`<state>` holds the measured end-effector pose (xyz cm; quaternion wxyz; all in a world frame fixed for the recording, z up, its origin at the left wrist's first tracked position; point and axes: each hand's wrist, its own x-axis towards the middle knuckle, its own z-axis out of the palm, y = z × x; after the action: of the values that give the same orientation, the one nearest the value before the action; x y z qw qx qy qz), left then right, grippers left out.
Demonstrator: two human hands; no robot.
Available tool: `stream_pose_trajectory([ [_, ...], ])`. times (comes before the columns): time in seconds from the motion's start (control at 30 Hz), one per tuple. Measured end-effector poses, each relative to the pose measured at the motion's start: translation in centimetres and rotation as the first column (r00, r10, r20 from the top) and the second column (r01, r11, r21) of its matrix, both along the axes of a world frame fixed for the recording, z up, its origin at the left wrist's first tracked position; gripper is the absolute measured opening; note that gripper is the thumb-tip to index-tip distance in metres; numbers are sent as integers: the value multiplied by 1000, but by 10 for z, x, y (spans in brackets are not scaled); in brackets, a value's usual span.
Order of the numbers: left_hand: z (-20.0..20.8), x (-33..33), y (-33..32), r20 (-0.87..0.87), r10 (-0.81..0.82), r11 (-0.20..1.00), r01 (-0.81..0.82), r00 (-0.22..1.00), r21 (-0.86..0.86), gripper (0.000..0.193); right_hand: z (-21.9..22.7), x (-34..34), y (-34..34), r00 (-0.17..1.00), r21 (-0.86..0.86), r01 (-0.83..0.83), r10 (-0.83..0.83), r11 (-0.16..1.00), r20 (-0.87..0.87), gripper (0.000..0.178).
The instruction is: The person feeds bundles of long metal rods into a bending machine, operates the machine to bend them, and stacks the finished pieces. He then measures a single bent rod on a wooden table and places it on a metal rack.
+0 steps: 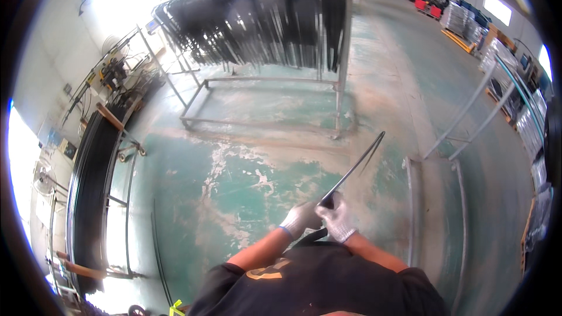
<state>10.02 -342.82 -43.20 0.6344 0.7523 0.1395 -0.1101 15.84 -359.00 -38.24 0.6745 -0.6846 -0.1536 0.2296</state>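
A long, thin black strip [353,169] runs from my hands up and away to the right, and its far part looks doubled. My right hand [338,220], in a white knit glove, is closed around its near part. My left hand [301,218], gloved alike, is closed at the strip too, close against the right hand; its fingertips are partly hidden. Below the hands a black curved piece [313,237] shows near my dark shirt; whether it is the same strip I cannot tell.
Ahead stands a metal rack [263,79] hung with many black strips [263,23]. At left, a long stack of black strips [93,181] rests on a wheeled stand. A metal frame [413,210] stands close on my right. Wrapped pallets [459,19] line the far right.
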Motion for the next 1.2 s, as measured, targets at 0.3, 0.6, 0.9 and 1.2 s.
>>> stream_pose_trajectory([
  [0.3,34,49,137,-105,463,658,-421,880,-624,35,9,100,178,966,500,82,55,862,-252,18],
  [0.6,2,15,342,-210,787,525,-808,580,-267,28,28,159,408,928,527,-65,245,847,-281,21],
  [0.9,-148,-96,463,-314,947,34,-994,65,-105,23,16,178,649,945,217,-303,323,928,-59,28],
  [1.2,-59,-116,753,-248,969,-87,-949,-9,-304,27,40,150,879,959,255,-281,278,925,50,33],
])
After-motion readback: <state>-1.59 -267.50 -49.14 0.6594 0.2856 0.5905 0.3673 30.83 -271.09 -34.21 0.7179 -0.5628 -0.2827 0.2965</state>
